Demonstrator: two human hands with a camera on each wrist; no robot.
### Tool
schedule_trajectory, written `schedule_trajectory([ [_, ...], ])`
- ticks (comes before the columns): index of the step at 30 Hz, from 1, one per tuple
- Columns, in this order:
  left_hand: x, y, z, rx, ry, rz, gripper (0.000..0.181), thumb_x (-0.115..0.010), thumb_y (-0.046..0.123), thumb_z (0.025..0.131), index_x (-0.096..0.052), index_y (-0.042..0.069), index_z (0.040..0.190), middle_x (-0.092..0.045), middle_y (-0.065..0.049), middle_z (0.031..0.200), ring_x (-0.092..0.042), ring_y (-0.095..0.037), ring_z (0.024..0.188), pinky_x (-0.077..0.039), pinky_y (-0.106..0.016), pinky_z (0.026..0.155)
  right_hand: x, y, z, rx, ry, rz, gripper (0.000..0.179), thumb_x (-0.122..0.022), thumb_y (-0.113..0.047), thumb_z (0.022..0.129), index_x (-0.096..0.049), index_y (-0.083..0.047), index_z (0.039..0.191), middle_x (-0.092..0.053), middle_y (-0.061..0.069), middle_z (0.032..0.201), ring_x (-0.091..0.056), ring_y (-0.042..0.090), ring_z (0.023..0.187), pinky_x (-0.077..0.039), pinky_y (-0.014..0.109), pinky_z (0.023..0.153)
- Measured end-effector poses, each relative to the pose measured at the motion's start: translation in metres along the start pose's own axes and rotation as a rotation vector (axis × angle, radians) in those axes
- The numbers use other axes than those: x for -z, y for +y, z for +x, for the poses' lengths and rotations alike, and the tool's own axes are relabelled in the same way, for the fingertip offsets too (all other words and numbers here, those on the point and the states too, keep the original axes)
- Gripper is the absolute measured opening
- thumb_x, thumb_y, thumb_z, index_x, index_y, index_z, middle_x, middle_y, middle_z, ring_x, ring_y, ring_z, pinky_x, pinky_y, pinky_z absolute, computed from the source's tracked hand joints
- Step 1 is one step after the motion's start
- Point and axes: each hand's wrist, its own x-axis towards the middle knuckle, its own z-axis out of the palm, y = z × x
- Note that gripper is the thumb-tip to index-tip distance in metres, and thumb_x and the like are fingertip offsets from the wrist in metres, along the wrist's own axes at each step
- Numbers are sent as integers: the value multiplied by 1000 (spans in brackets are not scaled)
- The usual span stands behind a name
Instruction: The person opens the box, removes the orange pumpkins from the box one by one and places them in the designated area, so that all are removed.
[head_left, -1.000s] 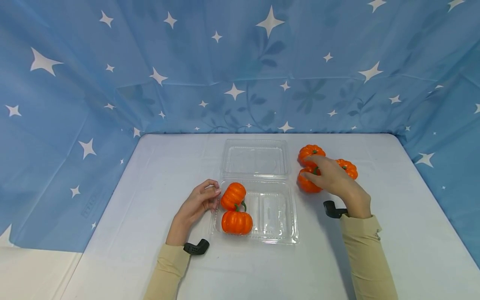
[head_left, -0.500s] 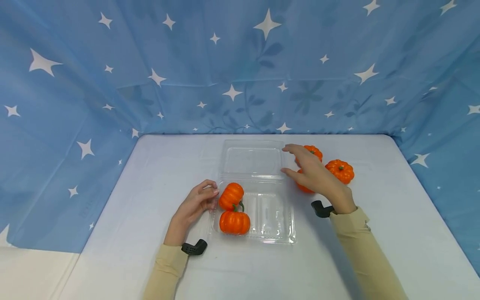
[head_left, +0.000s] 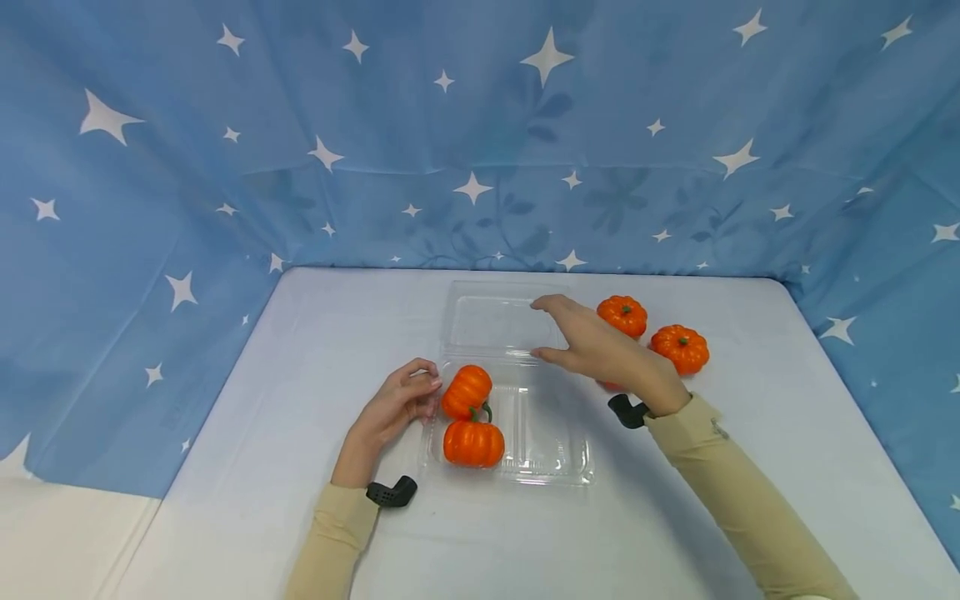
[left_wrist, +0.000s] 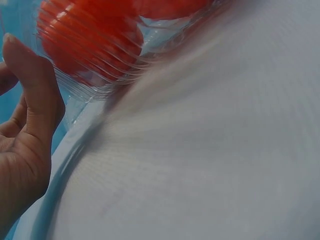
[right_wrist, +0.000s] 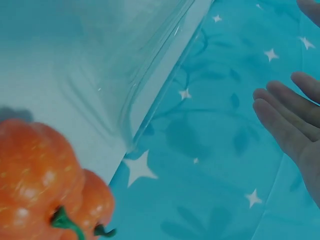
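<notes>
A clear plastic clamshell box [head_left: 551,477] lies open, its lid [head_left: 487,321] folded back flat toward the far side. Two small orange pumpkins [head_left: 474,444] with green stems sit in its left part; in the left wrist view a pumpkin [left_wrist: 85,42] shows through the ridged wall. My left hand [head_left: 393,404] rests by the box's left edge, fingers loosely bent, thumb along the wall. Over the lid's right part hovers my right hand [head_left: 600,350], thumb and fingers spread with nothing between them. In the right wrist view, that hand [right_wrist: 300,120] is also seen holding nothing.
Right of the box are a far orange pumpkin [head_left: 622,315], another pumpkin [head_left: 679,348] and a third, mostly hidden under my right hand. The white table [head_left: 360,317] ends at a blue star-patterned curtain [head_left: 420,125].
My right hand has moved left from above the loose pumpkins to over the lid, carrying nothing. The left hand and the two pumpkins in the box stay put.
</notes>
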Motion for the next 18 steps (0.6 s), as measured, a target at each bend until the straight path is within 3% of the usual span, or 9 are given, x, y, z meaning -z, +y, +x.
schedule_trajectory([
  [9,0,1,0,1,2,1,8,-53,5,105,-48,8,111,-59,-1,72,-55,-12,55,-50,-24,50,-4,-14,15,35,-61,-54,72,-78,-28,93,-44,3,148,-50,23,151,-51,39,137,-45,54,112],
  [18,-2,1,0,2,8,1,8,-51,4,106,-48,9,110,-60,0,72,-55,-11,55,-50,-23,49,-10,-19,22,-9,-113,-48,74,-78,-29,93,-43,0,151,-49,22,153,-49,39,140,-44,54,113],
])
